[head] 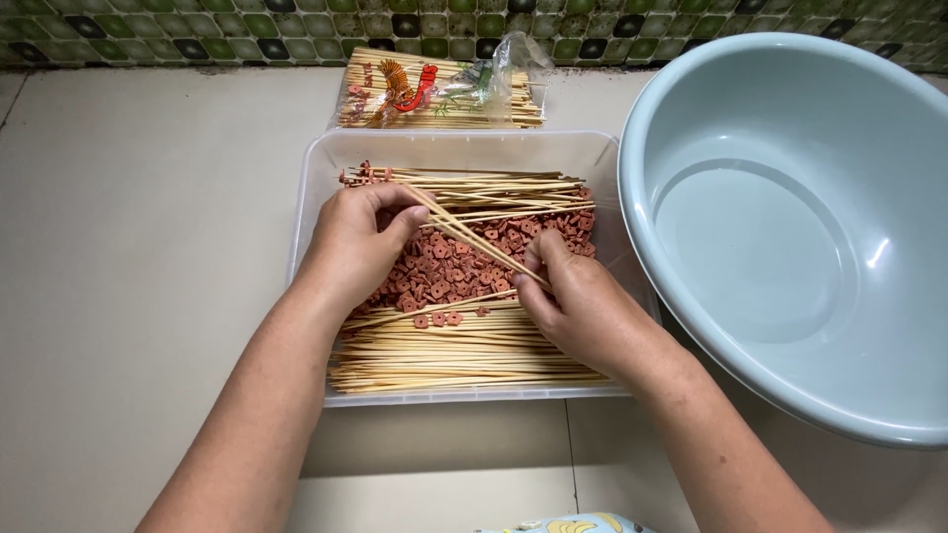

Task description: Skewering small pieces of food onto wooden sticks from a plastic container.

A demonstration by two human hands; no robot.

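1. Tray (326, 158): centre of the worktop (138, 247).
2. Small pierced pieces (444, 271): in the tray, mid-section.
3. Loose skewers (464, 357): in the tray, along its near and far sides.
4. Packet of skewers (439, 94): behind the tray, against the tiled wall (197, 30).
5. Basin (790, 227): right of the tray, just beside it.

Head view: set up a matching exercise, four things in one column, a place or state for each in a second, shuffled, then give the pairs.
Things
1. pale blue plastic basin
2. printed bag of bamboo skewers
3. heap of small reddish-brown pieces
4. loose bamboo skewers

Places or states
A. in the middle of the clear plastic tray
B. lying along the tray's near edge
C. right of the tray, holding nothing
D. behind the tray, by the tiled wall

Pairs: 1-C, 2-D, 3-A, 4-B
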